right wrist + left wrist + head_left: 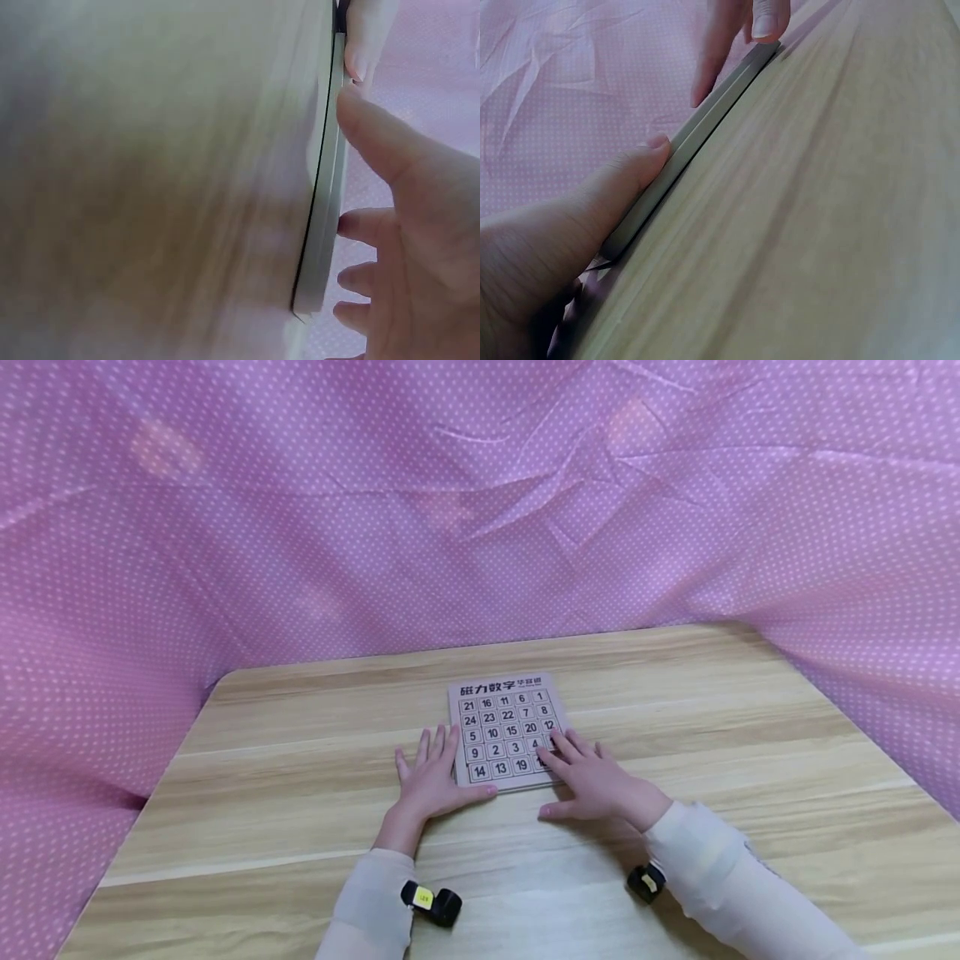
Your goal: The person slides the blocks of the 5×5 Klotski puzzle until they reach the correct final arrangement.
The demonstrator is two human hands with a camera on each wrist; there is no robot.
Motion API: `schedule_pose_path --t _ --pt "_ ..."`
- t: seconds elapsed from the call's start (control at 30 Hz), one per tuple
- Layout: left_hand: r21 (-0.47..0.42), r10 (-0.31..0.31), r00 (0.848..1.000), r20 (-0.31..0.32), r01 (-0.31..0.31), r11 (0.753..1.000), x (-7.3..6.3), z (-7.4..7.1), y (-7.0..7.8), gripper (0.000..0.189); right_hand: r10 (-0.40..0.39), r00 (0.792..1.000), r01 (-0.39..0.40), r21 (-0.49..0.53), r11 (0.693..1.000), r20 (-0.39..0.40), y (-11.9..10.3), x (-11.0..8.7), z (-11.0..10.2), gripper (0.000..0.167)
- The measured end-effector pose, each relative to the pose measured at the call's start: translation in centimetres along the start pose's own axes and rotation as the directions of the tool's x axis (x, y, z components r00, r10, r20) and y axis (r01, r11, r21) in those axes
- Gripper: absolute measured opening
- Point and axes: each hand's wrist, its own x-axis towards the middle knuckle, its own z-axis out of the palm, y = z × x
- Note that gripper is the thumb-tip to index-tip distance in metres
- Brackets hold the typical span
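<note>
A number slide puzzle (498, 727) lies flat on the table, its square numbered tiles in a grid under a printed black title. My left hand (432, 787) is spread at the puzzle's lower left corner, fingers along the left side and thumb by the near edge. My right hand (596, 781) reaches over the lower right corner with spread fingers, covering a few tiles. In the left wrist view the left thumb (641, 166) rests against the puzzle's edge (676, 161). The right wrist view has the right thumb (367, 131) at the near edge.
The wooden table (300, 760) has light grain and rounded far corners. A pink dotted cloth (420, 527) hangs behind it and at both sides. Small black devices, one (431, 902) on the left wrist and one (646, 882) on the right, stick out from the sleeves.
</note>
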Motion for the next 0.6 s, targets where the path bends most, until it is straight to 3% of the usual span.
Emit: schedule_pose_path --t 0.6 --pt "-0.016 0.004 1.0 0.006 -0.003 1.0 0.05 -0.18 0.0 0.117 -0.014 0.999 0.012 0.069 0.998 0.032 0.35 -0.29 0.1 0.09"
